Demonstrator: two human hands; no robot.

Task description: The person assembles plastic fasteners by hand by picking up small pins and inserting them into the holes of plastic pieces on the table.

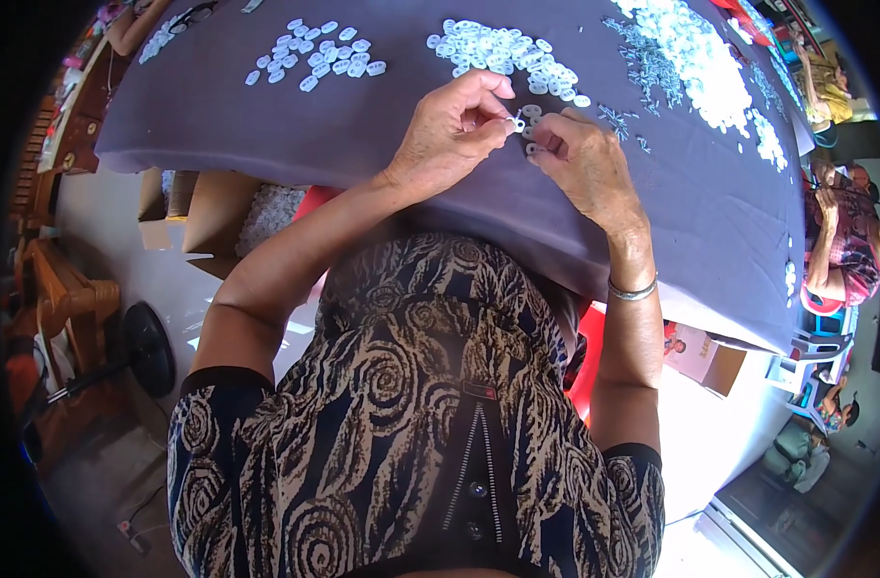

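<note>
Above the counter [266, 140], the left hand [449, 130] is pinching a small white piece [519, 125] at its fingertips; the right hand [590, 166] is curling just rightward of it, its own grip hidden from me, the piece's long axis unclear.

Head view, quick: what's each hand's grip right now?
Left hand: closed, thumb and finger pinching a small white piece.
Right hand: fingers curled by another white piece; whether it holds it cannot be told.
</note>
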